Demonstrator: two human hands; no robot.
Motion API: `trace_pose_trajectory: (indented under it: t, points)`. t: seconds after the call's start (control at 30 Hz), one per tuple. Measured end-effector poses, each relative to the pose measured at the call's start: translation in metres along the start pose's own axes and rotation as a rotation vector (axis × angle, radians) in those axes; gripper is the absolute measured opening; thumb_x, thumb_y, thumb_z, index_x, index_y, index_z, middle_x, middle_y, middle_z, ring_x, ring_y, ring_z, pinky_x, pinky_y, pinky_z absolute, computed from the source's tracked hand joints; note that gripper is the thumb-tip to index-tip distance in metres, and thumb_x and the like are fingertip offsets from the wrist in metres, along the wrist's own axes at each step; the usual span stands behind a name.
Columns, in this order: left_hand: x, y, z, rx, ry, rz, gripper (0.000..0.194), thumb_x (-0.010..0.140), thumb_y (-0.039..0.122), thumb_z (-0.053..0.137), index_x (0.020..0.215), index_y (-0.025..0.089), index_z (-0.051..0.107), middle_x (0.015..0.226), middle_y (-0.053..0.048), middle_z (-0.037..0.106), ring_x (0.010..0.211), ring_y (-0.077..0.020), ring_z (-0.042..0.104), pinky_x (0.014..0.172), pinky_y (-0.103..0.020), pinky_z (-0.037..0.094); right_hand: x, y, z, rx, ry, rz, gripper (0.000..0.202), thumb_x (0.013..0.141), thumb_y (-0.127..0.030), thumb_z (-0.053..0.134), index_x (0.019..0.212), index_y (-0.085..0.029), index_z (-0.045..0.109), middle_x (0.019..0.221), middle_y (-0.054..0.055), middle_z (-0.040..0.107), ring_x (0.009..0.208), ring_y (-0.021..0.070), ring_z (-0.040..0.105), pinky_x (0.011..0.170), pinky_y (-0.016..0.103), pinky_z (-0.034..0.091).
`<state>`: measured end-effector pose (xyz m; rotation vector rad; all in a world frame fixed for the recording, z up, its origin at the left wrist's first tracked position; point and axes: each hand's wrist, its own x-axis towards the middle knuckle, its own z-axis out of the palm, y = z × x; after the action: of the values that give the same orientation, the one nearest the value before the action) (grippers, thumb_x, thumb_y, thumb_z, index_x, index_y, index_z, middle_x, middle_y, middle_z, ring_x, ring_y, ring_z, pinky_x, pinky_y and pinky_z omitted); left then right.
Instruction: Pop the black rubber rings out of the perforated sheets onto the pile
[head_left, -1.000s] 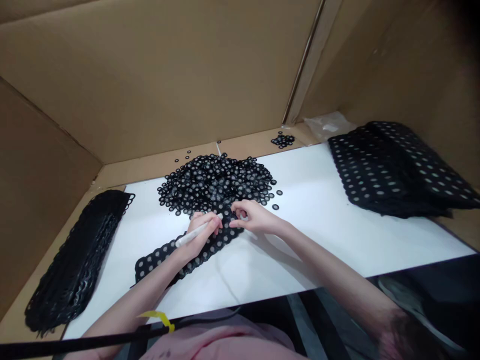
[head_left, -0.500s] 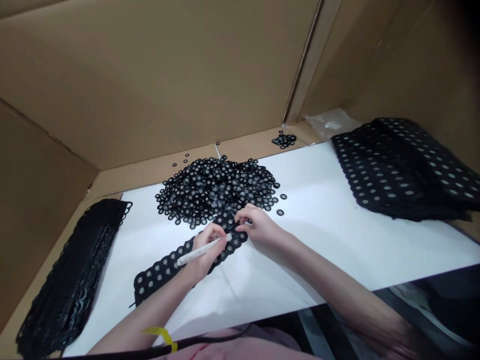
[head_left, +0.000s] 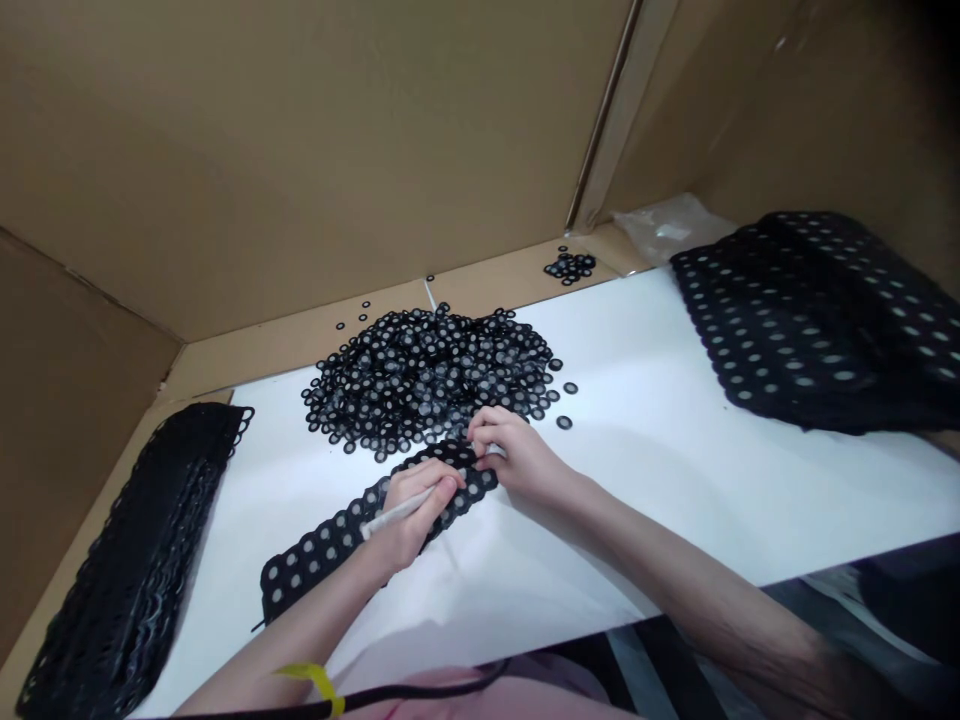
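My left hand [head_left: 414, 508] is closed around a slim white pen-like stick [head_left: 388, 518] and rests over a black strip [head_left: 319, 550]. The strip carries rows of pale round spots and lies slantwise on the white sheet. At its far right end, my right hand [head_left: 517, 458] has its fingers curled in a pinch. Something small and pale shows by those fingertips, too hidden to name. Just beyond both hands spreads a large heap of small black rings with pale centres [head_left: 420, 375], and a few loose ones lie at its right side.
A stack of black perforated strips [head_left: 135, 560] lies at the left. Black sheets with pale spots [head_left: 795, 320] are piled at the right, beside a clear plastic bag [head_left: 671, 225]. A small ring cluster [head_left: 570, 267] sits at the back, before cardboard walls [head_left: 337, 150].
My left fingers have closed down more over the stick and strip. The right hand stays at the strip's end, with a pale bit now showing at its fingertips. The view has shifted slightly.
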<state>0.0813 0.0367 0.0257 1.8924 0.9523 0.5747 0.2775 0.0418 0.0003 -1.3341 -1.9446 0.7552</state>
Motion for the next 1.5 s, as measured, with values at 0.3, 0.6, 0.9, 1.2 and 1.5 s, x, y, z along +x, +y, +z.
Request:
trace_pose_trajectory:
  t: [0.3, 0.6, 0.9, 1.2, 1.5]
  points:
    - [0.000, 0.005, -0.002, 0.037, 0.019, -0.001, 0.030, 0.092, 0.029, 0.036, 0.080, 0.016, 0.060, 0.077, -0.003, 0.059, 0.073, -0.0144, 0.053, 0.069, -0.025, 0.038, 0.000, 0.003, 0.001, 0.011, 0.009, 0.013, 0.022, 0.061, 0.003, 0.056, 0.057, -0.017, 0.050, 0.085, 0.001, 0.056, 0.081, 0.0151, 0.049, 0.071, 0.028, 0.040]
    - [0.007, 0.013, 0.000, 0.130, -0.163, 0.027, 0.032, 0.093, 0.028, 0.029, 0.078, 0.017, 0.054, 0.076, -0.002, 0.056, 0.071, -0.0133, 0.052, 0.069, -0.024, 0.039, -0.001, -0.007, 0.004, -0.114, 0.002, -0.070, 0.023, 0.058, 0.007, 0.048, 0.057, -0.016, 0.045, 0.084, 0.002, 0.054, 0.080, 0.0149, 0.046, 0.068, 0.028, 0.032]
    - [0.006, 0.016, 0.001, 0.088, -0.080, 0.004, 0.033, 0.092, 0.029, 0.031, 0.075, 0.017, 0.056, 0.074, -0.002, 0.057, 0.071, -0.0135, 0.053, 0.069, -0.024, 0.039, -0.003, -0.012, -0.017, -0.136, -0.061, -0.011, 0.012, 0.072, -0.020, 0.065, 0.072, -0.018, 0.054, 0.087, 0.005, 0.055, 0.083, 0.0180, 0.044, 0.071, 0.031, 0.033]
    - [-0.006, 0.011, -0.005, -0.029, -0.046, 0.056, 0.035, 0.089, 0.031, 0.038, 0.066, 0.015, 0.059, 0.063, -0.002, 0.055, 0.060, -0.0132, 0.051, 0.061, -0.025, 0.037, -0.006, -0.009, -0.016, -0.082, -0.177, -0.040, 0.022, 0.063, -0.010, 0.072, 0.058, -0.016, 0.050, 0.091, 0.001, 0.056, 0.085, 0.0173, 0.042, 0.074, 0.032, 0.033]
    - [-0.010, 0.004, -0.005, -0.094, -0.049, 0.106, 0.038, 0.088, 0.035, 0.039, 0.061, 0.015, 0.057, 0.057, -0.003, 0.054, 0.055, -0.0129, 0.049, 0.056, -0.025, 0.038, -0.005, -0.005, -0.019, -0.087, -0.150, 0.002, 0.025, 0.058, -0.011, 0.076, 0.052, -0.015, 0.052, 0.088, 0.000, 0.057, 0.084, 0.0171, 0.043, 0.072, 0.031, 0.032]
